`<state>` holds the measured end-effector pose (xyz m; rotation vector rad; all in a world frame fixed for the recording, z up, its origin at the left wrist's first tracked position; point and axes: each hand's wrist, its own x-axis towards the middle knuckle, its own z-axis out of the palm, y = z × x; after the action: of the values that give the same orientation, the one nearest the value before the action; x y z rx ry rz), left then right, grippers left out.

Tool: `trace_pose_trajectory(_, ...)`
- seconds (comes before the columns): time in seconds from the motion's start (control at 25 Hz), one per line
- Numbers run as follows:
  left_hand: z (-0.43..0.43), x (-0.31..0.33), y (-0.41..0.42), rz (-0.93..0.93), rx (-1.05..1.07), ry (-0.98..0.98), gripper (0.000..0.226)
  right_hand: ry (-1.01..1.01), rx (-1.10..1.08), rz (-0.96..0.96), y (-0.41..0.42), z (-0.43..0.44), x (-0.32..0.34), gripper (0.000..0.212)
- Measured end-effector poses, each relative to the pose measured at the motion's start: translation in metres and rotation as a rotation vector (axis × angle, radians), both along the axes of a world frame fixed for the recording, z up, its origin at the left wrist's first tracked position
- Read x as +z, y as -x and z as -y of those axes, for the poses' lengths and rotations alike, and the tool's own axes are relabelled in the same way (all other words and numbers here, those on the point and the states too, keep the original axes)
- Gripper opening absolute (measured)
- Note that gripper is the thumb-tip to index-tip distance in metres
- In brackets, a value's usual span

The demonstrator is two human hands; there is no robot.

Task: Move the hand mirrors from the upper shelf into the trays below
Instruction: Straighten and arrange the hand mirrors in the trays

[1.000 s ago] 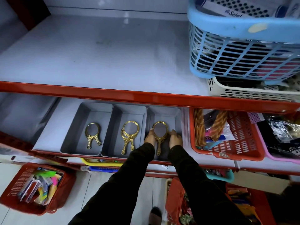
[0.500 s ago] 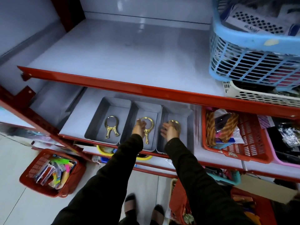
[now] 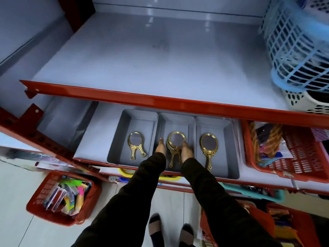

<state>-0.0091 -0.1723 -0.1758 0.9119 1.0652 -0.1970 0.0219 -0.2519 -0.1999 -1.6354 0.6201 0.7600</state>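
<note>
Below the red shelf edge, both hands flank the middle tray's mirrors (image 3: 175,142), probably to square the stack; left hand (image 3: 160,148) at nine o'clock, right hand (image 3: 187,151) at three o'clock, fingers straight, pressed against the frames; left tray (image 3: 124,139) holds stacked mirrors (image 3: 136,144); right tray (image 3: 229,139) holds one mirror (image 3: 208,147); upper shelf (image 3: 142,59) shows none.

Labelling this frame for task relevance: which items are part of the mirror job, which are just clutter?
Job:
gold hand mirrors
three grey trays
upper shelf
left hand, right hand, flanking the middle mirrors

Clutter:
blue basket
white basket
red baskets
</note>
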Motion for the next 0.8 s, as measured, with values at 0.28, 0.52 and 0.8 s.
trace_pose_trajectory(0.28,-0.003,-0.010,0.003,0.009,0.020,0.160,0.063,0.013,-0.010,-0.061,0.009,-0.004,-0.021,0.054)
trace_pose_trajectory(0.52,0.000,0.001,0.004,0.028,-0.016,0.110,0.066,-0.005,-0.068,-0.036,0.012,-0.002,-0.027,0.053)
trace_pose_trajectory(0.8,-0.006,0.002,-0.011,0.063,0.021,0.070,0.058,0.005,-0.108,0.025,-0.011,-0.006,-0.026,0.055)
